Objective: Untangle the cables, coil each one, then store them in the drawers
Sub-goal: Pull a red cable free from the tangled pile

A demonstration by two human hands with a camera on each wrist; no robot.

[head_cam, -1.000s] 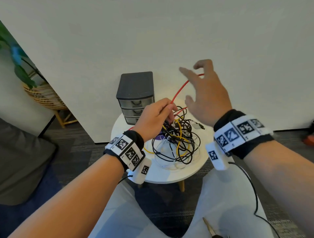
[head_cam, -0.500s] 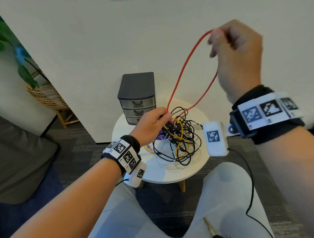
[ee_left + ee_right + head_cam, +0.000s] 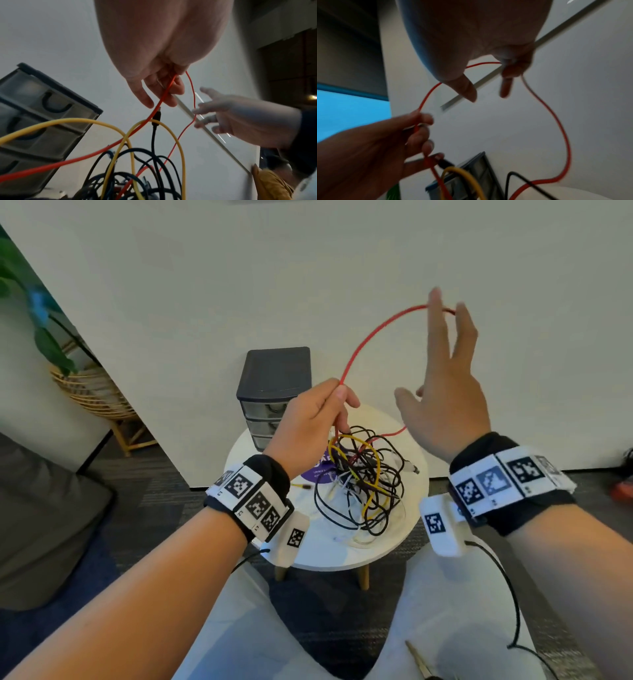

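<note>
Potted plant (image 3: 37,337) in a wicker basket (image 3: 92,392): standing at the 9 o'clock edge of the head view.

Drawer unit (image 3: 274,378): sitting at 11 o'clock on the round white bench (image 3: 342,556), three drawers showing; the left wrist view is showing their handles (image 3: 56,104).

Left hand (image 3: 308,426): pinching the red cable (image 3: 363,344) between thumb and curled fingers, above the bench. The right wrist view is showing the cable passing down through those fingers (image 3: 423,129).

Cable tangle (image 3: 359,484): black, yellow and white leads lying heaped mid-bench, yellow loops (image 3: 154,135) rising in the left wrist view, a black plug (image 3: 157,115) hanging just under the left fingertips.

Right hand (image 3: 445,392): raised at 2 o'clock, fingers spread and straight, gripping nothing; the red cable is arching over its fingers (image 3: 442,330). Only the right wrist view is showing the loop draping across a finger (image 3: 506,81) and falling toward the bench.
</note>
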